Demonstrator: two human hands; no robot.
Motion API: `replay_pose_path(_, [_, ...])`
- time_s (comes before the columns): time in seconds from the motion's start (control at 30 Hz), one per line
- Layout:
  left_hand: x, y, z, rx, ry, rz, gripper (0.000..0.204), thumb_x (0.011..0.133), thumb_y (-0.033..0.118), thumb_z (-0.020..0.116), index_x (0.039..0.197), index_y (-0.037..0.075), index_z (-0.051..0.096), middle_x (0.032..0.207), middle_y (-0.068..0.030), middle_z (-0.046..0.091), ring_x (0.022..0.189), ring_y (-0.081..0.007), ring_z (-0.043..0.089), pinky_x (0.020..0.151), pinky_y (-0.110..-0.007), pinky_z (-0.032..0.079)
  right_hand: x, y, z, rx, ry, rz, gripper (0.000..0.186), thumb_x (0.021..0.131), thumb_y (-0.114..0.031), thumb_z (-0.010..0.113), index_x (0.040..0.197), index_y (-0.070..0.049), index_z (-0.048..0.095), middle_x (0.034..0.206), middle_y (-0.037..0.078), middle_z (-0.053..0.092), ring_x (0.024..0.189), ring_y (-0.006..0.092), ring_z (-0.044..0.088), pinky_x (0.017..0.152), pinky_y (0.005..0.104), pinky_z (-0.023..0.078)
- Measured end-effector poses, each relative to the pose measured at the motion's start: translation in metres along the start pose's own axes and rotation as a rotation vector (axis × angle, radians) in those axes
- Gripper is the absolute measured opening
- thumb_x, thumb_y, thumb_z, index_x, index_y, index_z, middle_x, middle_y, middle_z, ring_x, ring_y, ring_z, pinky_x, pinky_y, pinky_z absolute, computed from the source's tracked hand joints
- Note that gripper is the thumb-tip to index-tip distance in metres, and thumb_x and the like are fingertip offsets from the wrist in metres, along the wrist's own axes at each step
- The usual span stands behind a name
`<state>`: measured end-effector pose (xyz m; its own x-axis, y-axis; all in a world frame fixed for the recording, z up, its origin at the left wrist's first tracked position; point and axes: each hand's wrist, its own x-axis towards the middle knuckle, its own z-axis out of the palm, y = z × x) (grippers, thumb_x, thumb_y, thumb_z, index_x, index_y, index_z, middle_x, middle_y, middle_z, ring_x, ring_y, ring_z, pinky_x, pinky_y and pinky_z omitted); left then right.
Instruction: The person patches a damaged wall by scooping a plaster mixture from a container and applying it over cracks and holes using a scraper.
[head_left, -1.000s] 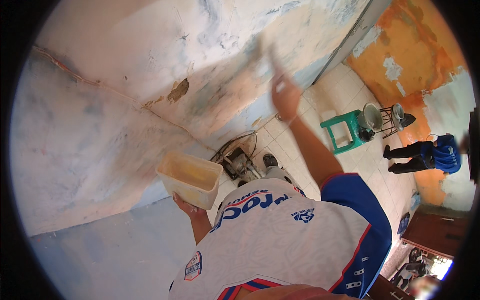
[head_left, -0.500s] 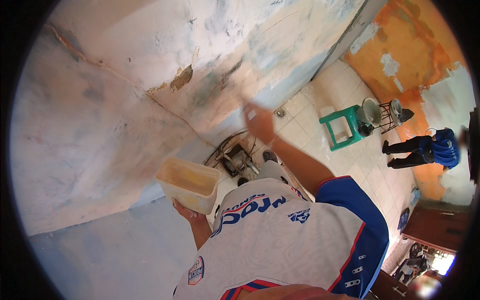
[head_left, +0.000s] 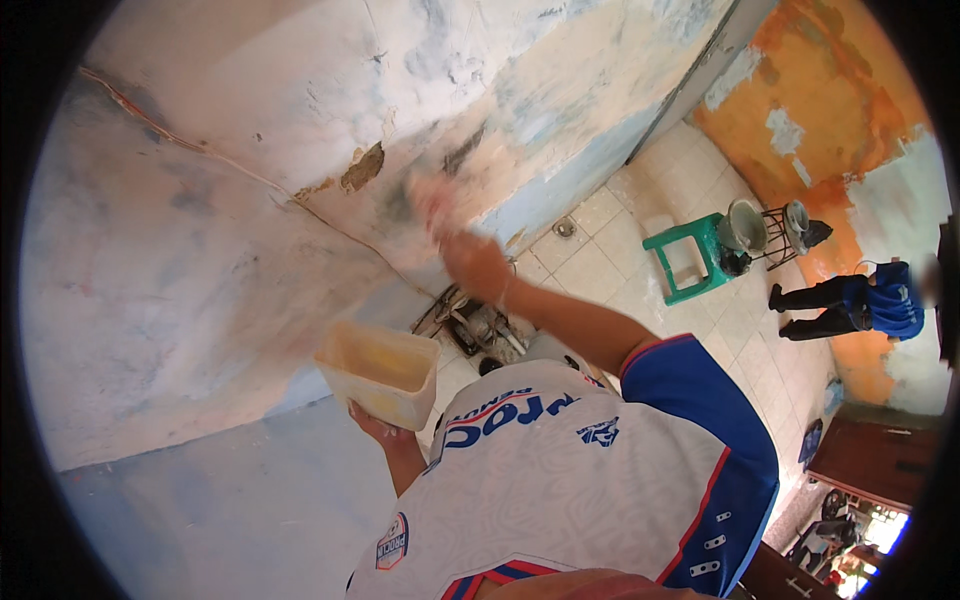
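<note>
The right hand [head_left: 472,264] has moved leftward along the wall [head_left: 230,260], bringing the work nearer the broken patch [head_left: 362,168]; its blurred grip I cannot tell; the left hand [head_left: 382,428] holds the tub [head_left: 398,402] low.

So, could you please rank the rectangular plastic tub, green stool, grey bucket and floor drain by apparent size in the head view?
1. Rectangular plastic tub
2. Green stool
3. Grey bucket
4. Floor drain

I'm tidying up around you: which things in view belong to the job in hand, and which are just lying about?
In use, it seems:
tub, held in the left hand
patchy wall, with the right hand, blurred, before it

Apparently just standing about:
green stool
grey bucket
motorbike
</note>
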<state>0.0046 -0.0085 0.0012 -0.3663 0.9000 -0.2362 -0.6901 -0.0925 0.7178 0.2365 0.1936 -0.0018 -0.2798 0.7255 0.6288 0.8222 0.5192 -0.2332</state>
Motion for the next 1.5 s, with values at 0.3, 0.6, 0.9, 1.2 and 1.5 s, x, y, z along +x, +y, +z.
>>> replay_pose_path(0.3, [-0.008,0.001,-0.029,-0.109,0.092,-0.047,0.064,0.098,0.046,0.049,0.149,0.009,0.035,0.145,-0.0151,0.047,0.13,-0.0349,0.049,0.107,-0.05,0.045,0.039,0.089,-0.065,-0.021,0.621,0.383,0.007,0.092,-0.004,0.061,0.094,-0.004,0.068,0.079,0.016,0.068,0.064,0.029,0.067,0.049,0.0356,0.049])
replay_pose_path(0.6, [-0.021,0.019,-0.053,-0.126,0.144,-0.002,0.064,0.099,0.047,0.047,0.149,0.009,0.035,0.145,-0.015,0.046,0.13,-0.0348,0.048,0.107,-0.05,0.044,-0.011,-0.077,0.054,0.309,0.254,0.022,0.039,0.087,-0.011,0.064,0.123,0.003,0.061,0.081,0.013,0.063,0.075,0.0273,0.063,0.062,0.04,0.054])
replay_pose_path(0.9, [-0.032,0.03,-0.088,-0.148,0.161,0.003,0.066,0.097,0.048,0.048,0.149,0.008,0.035,0.145,-0.0148,0.047,0.129,-0.0361,0.05,0.106,-0.051,0.046,0.018,0.022,-0.006,0.142,0.386,0.402,0.005,0.086,-0.007,0.064,0.089,-0.003,0.066,0.08,0.012,0.065,0.07,0.029,0.064,0.061,0.0393,0.052])
replay_pose_path(1.2, [-0.023,0.033,-0.087,-0.126,0.111,0.013,0.063,0.098,0.046,0.048,0.148,0.008,0.037,0.144,-0.0155,0.048,0.13,-0.0357,0.049,0.106,-0.052,0.046,-0.02,-0.105,0.065,0.203,0.205,0.094,0.029,0.087,-0.016,0.066,0.112,0.0,0.064,0.085,0.016,0.064,0.079,0.0312,0.063,0.068,0.0428,0.053])
replay_pose_path(1.5, [-0.024,0.035,-0.073,-0.059,0.095,0.024,0.064,0.099,0.047,0.045,0.15,0.009,0.035,0.147,-0.0149,0.046,0.131,-0.0353,0.048,0.107,-0.052,0.045,0.033,0.023,-0.011,0.029,0.471,0.436,0.008,0.086,-0.009,0.069,0.087,-0.002,0.065,0.08,0.016,0.069,0.069,0.0319,0.068,0.055,0.0405,0.052])
